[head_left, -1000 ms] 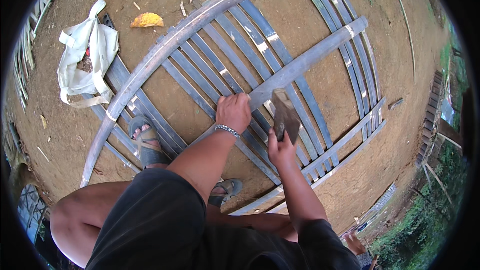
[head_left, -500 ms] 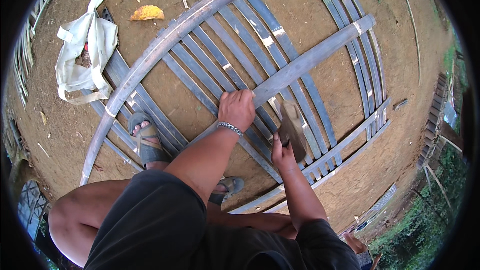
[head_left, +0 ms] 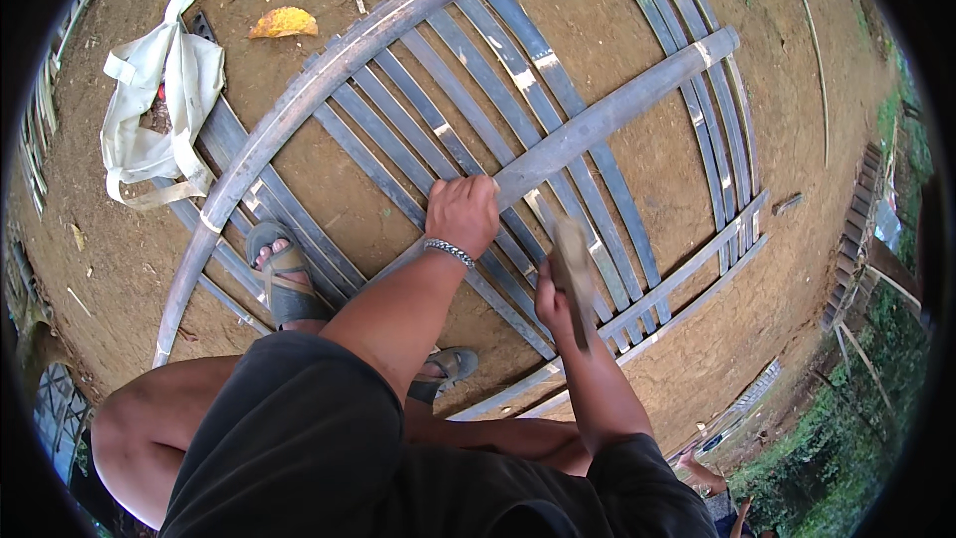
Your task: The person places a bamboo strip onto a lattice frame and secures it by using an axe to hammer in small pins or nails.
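My left hand [head_left: 463, 217], with a chain bracelet at its wrist, is closed round a thick dark bamboo bar [head_left: 617, 125] that runs diagonally across a frame of slats. In my right hand [head_left: 554, 301] is a broad, flat brown tool [head_left: 572, 274], slightly blurred. Its kind cannot be made out. The fingers wrap its side, and it stands over the slats just right of my left hand. Beneath both hands lie several thin dark bamboo slats [head_left: 478, 130], spaced apart. A long curved bamboo pole [head_left: 329, 65] crosses their far ends, and thin bamboo strips [head_left: 687, 289] cross their near ends.
A white cloth bag [head_left: 149, 110] lies on the ground at the far left, near a yellow leaf [head_left: 284, 22]. My sandalled foot [head_left: 282, 269] rests on the slats. Brown earth [head_left: 777, 339] surrounds the frame. Green plants [head_left: 846, 468] grow at the lower right.
The brown tool in my right hand has turned, so it looks narrower and more edge-on. My left hand keeps its place on the bar; the whole view has shifted slightly.
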Available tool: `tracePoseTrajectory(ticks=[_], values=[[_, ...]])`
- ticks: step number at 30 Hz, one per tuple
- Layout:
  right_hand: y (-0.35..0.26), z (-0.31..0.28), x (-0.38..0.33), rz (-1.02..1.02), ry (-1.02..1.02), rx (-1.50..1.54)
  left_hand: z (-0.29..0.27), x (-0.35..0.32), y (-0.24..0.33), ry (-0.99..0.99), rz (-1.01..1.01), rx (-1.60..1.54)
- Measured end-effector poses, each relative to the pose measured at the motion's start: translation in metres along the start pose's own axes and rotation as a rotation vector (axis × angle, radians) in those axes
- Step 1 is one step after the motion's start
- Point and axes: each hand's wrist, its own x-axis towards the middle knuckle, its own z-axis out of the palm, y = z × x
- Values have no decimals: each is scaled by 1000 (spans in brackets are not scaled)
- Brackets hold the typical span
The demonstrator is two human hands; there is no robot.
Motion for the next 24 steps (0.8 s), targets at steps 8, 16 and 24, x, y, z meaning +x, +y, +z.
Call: tracePoseTrajectory(ticks=[8,16,24], values=[[-10,-8,-1,186,-79,146,-2,1,-2,-6,-9,-5],[-43,-10,52,365,-247,12,-1,2,-1,-18,-5,-19],[-31,-17,8,138,-134,105,0,2,-1,6,10,0]])
